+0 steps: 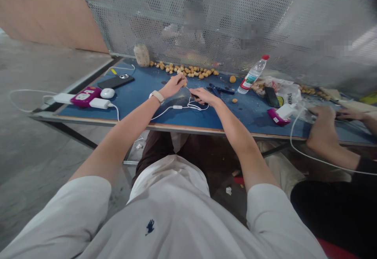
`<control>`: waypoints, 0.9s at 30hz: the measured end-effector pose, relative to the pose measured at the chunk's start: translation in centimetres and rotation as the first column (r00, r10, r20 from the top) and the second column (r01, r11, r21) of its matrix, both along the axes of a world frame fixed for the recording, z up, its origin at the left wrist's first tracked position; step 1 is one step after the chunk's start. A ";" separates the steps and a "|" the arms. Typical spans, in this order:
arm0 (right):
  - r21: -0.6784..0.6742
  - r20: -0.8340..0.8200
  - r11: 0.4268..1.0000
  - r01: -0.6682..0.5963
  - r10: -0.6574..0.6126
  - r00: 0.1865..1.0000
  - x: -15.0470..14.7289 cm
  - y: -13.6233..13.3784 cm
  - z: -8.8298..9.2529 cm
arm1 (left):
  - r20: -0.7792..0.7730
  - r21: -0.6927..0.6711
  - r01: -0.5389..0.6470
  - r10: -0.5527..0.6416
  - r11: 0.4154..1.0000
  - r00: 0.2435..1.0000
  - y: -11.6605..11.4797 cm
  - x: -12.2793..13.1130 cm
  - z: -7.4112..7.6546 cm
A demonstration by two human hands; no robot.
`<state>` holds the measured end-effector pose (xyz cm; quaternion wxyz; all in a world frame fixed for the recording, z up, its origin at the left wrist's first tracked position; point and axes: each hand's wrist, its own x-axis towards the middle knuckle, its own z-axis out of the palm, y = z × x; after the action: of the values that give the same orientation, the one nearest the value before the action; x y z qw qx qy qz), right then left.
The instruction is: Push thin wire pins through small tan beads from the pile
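Left hand (176,83) extends over the blue tabletop (250,115), back upward, fingertips pinched on a thin strand (187,88). Right hand (204,95), angled inward, has fingers curled; its grip cannot be determined. White cable (177,107) lies partly looped just beside it.

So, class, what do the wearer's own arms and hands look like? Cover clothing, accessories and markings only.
The left hand and right hand show no gloves. Plain short sleeves end above the elbows, part of a whitish shirt with a small dark-blue emblem. A cream band circles the left wrist; whether it is a watch is unclear.
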<state>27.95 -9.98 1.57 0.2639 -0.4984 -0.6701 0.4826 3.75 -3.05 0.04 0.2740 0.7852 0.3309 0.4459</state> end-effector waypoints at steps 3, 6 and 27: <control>0.020 -0.004 0.999 0.034 -0.034 0.999 -0.1 0.1 -0.1 | 0.010 0.002 0.003 -0.003 1.000 1.000 0.0 -0.2 0.0; 0.038 0.007 0.999 0.024 -0.025 1.000 -0.1 -0.1 0.1 | -0.003 0.005 0.014 -0.014 1.000 1.000 0.0 -0.3 0.0; -0.026 -0.077 1.000 -0.002 0.000 0.997 0.5 0.3 0.0 | 0.078 -0.106 -0.017 0.026 0.994 0.997 -0.2 -0.1 0.4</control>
<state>28.45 -9.70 1.58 0.2828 -0.4827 -0.6534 0.5100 3.62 -3.25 0.43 0.3233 0.7477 0.3512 0.4616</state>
